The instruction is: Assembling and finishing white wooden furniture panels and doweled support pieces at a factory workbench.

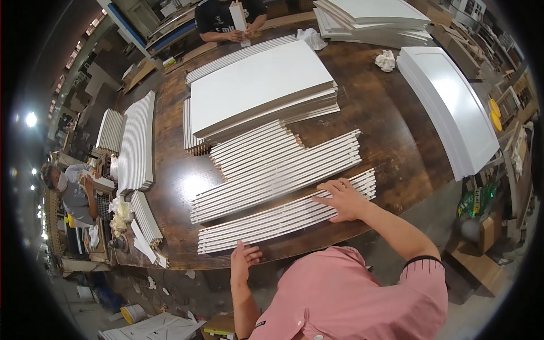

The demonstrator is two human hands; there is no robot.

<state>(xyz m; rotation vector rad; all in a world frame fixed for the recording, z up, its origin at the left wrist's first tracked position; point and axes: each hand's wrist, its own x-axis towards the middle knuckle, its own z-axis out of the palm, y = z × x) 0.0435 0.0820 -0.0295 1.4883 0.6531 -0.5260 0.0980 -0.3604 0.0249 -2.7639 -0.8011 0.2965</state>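
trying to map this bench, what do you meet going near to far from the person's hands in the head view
left hand → nearest row of white strips → second row of strips → stack of white panels → co-worker's hands

A stack of white flat panels (258, 85) lies in the middle of the dark wooden surface (391, 130), with another stack (374, 20) at the far edge and a long white panel (450, 102) along the right side. Two crumpled white rags (386, 60) rest between them. Bundles of white slats (137, 141) sit at the left edge. A person in a black shirt (218, 17) stands at the far side; another in grey (73, 192) works at the left.
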